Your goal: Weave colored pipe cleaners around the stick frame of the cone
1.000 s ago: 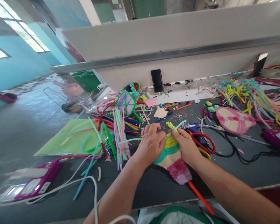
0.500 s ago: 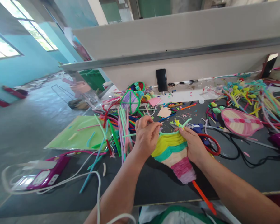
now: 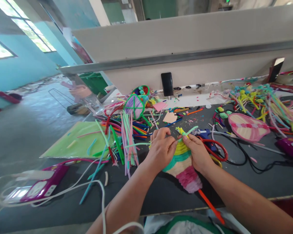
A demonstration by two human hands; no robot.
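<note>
A striped pipe-cleaner craft piece (image 3: 182, 164) in yellow, teal, cream and pink hangs between my hands, with an orange stick (image 3: 211, 207) at its narrow lower end. My right hand (image 3: 199, 151) is closed on its upper right edge, thumb on the front. My left hand (image 3: 160, 148) is closed, fingertips pressed at the top edge near the right thumb. A mint-green pipe cleaner (image 3: 140, 144) sticks out left of the left hand; another mint end (image 3: 192, 130) rises above the right thumb beside a small yellow piece (image 3: 180, 130). The left palm hides the upper left edge.
Red-handled scissors (image 3: 218, 148) and a blue glue gun (image 3: 206, 135) lie right of my hands. Loose pipe cleaners (image 3: 127, 139) are at left. A phone (image 3: 167, 84) leans on the partition. White cable (image 3: 101, 185) crosses the front left. A pink oval piece (image 3: 249, 127) lies right.
My left hand has moved right along the top edge, now close to the right thumb and covering more yellow. The right hand keeps its grip; the view has shifted slightly.
</note>
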